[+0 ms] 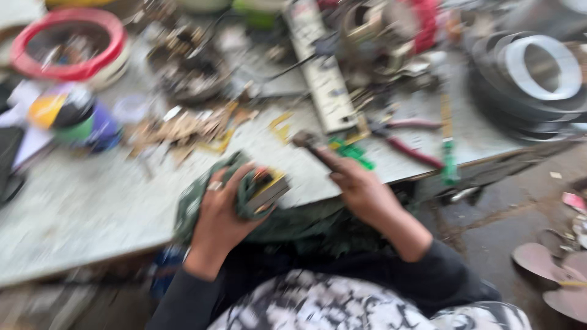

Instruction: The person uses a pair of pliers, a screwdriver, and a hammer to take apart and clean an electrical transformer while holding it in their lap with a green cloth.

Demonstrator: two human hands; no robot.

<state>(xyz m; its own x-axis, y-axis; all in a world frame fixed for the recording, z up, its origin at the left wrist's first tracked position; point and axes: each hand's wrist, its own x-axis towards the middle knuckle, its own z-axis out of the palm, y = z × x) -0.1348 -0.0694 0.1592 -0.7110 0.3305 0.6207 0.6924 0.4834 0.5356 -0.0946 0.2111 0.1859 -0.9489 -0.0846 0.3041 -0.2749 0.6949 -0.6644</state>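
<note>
The picture is motion-blurred. My left hand (220, 211), with a ring on one finger, grips a green cloth (199, 192) wrapped around a small blocky grey and yellow part (269, 186) at the workbench's near edge. My right hand (358, 183) is closed around the handle of a small hammer (306, 142) whose head points up and left over the bench. Both sleeves are dark.
The grey workbench (92, 208) is cluttered: a red ring (67, 43), colourful tape rolls (73, 116), a long white power strip (321, 73), red-handled pliers (409, 143), wood scraps (189, 128), stacked metal rings (538, 73). Fan blades (556, 275) lie on the floor at right.
</note>
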